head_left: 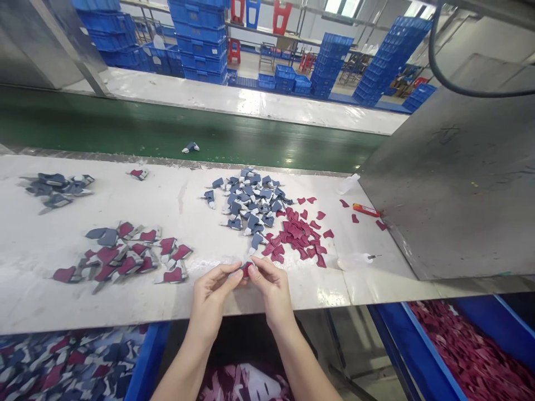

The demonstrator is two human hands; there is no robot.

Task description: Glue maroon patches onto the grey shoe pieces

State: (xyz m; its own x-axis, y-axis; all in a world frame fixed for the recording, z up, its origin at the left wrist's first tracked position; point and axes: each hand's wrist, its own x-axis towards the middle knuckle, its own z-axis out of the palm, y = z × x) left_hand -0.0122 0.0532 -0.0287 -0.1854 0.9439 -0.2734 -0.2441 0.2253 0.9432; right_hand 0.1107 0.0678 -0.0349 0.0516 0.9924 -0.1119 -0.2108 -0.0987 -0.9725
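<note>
My left hand (213,292) and my right hand (272,287) meet at the front edge of the white table, fingers pinched on one small part (246,269) with a maroon face. Fingertips hide much of it. Just beyond them lies a pile of blue-grey and white plastic pieces (253,195). To its right is a heap of flat maroon pieces (297,234). Left of my hands, grey pieces with maroon faces (125,256) lie in a loose group. A clear bottle with a thin metal tip (355,260) lies on its side to the right.
A green conveyor belt (137,131) runs behind the table, carrying one piece (191,147). A metal panel (451,184) stands at right, near a red-and-yellow packet (366,210). Blue bins of parts sit below the table at left (140,367) and right (430,356).
</note>
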